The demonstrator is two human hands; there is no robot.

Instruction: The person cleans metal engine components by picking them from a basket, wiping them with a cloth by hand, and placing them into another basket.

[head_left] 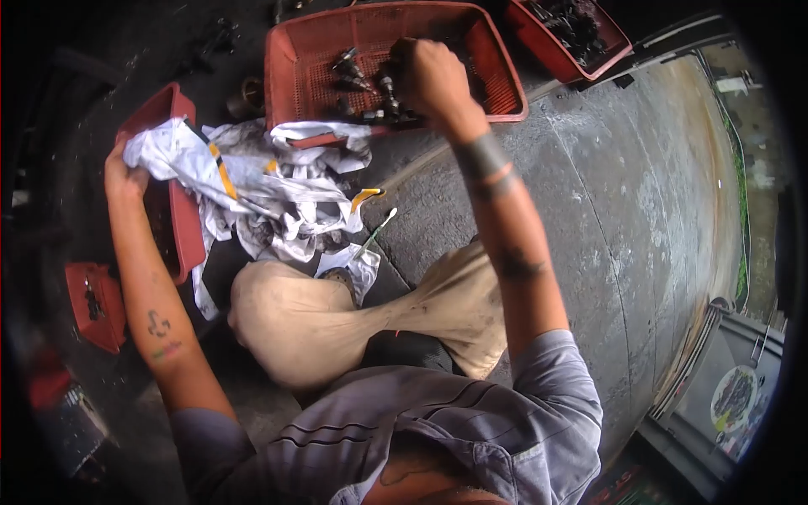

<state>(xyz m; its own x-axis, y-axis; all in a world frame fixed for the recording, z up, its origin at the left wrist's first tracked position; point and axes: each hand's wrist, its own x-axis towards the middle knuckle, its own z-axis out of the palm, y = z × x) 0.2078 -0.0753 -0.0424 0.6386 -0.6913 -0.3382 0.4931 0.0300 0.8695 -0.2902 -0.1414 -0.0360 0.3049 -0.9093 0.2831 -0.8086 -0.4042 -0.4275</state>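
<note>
My right hand (433, 74) reaches into a large red plastic basket (282, 71) with its fingers closed. Dark shapes lie close by its fingers, and what it grips is hidden. Several dark metal parts (387, 86) lie on the basket's mesh floor beside it. On the left, my left hand (126, 172) is closed around the end of a white rag (164, 147) with dark stains, at the edge of a narrower red bin (187, 223). The rag joins a heap of crumpled white cloth (290, 202) with yellow and black strips, spread between bin and basket.
Another red bin (581, 38) full of dark parts stands at the upper right, and a small red tray (97, 307) at the left. A toothbrush-like green and white brush (376, 231) leans by the cloth. A grey cart (715, 379) stands lower right on the concrete floor (589, 210).
</note>
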